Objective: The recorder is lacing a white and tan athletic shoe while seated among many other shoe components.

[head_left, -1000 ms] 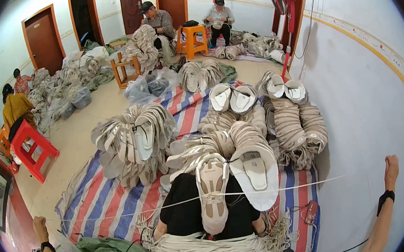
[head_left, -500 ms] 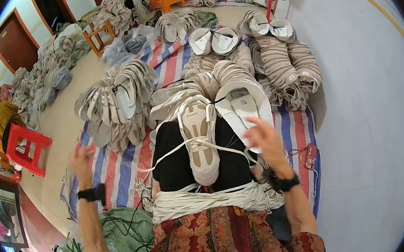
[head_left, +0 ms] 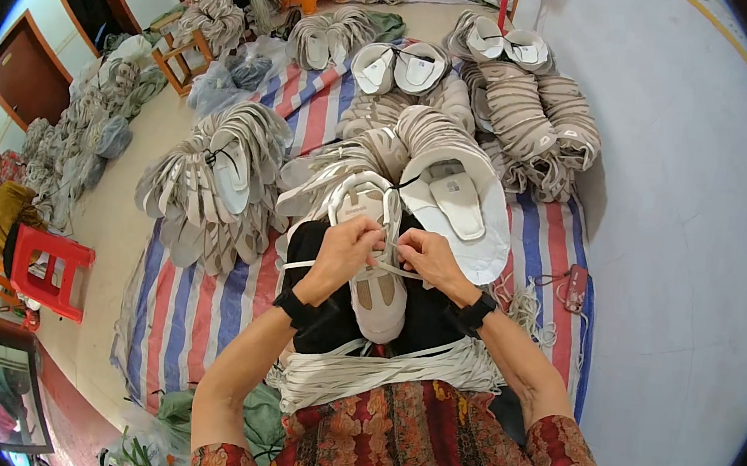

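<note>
A beige and white shoe upper [head_left: 378,308] lies across my black-clad knees, toe toward me. My left hand [head_left: 346,253] is closed over its left side, fingertips pinching the pale shoelace [head_left: 299,264]. Opposite it, my right hand [head_left: 432,261] pinches the lace at the right row of eyelets. The fingertips of both hands nearly meet over the tongue, and they hide part of the lacing. A thick bundle of loose white laces [head_left: 395,370] rests across my lap.
Tied stacks of shoe uppers stand just beyond my knees [head_left: 443,136], to the left [head_left: 215,180] and further back [head_left: 523,112]. A striped sheet [head_left: 191,323] covers the floor. A red stool [head_left: 51,267] stands at left, and a small red device [head_left: 575,289] lies at right. Other people sit further off.
Both hands have come inward from wide apart to the shoe upper and closed on the lace. The long loose lace loops across the upper have been drawn in.
</note>
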### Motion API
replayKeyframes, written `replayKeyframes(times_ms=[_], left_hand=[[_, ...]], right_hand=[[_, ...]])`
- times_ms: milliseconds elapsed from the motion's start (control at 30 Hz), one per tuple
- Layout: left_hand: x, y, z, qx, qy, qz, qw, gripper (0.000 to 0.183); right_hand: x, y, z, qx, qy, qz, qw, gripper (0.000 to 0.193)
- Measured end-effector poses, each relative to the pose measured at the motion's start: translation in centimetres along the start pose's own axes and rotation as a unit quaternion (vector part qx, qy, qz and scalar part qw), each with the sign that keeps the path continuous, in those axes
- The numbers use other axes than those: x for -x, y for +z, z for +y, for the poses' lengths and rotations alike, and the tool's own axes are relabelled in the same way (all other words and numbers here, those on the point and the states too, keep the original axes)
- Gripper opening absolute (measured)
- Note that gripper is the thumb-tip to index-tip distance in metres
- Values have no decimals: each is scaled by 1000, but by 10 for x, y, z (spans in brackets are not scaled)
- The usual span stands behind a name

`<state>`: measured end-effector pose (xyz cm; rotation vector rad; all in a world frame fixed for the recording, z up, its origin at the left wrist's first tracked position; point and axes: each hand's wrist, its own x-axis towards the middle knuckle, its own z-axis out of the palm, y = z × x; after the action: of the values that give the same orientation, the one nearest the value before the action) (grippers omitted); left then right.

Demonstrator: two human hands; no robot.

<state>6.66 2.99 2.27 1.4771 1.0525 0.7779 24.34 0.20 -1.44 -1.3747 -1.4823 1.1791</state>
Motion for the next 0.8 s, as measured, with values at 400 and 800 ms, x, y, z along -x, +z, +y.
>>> replayKeyframes(times_ms=[400,800], left_hand=[[-5,7,11,-75,-23,-20,997,16],[-4,9,-1,-196,82,-12,977,11]], right_hand=[[-6,-12,4,95,-70,-55,991,14],[-8,-2,6,109,-116,1,987,15]])
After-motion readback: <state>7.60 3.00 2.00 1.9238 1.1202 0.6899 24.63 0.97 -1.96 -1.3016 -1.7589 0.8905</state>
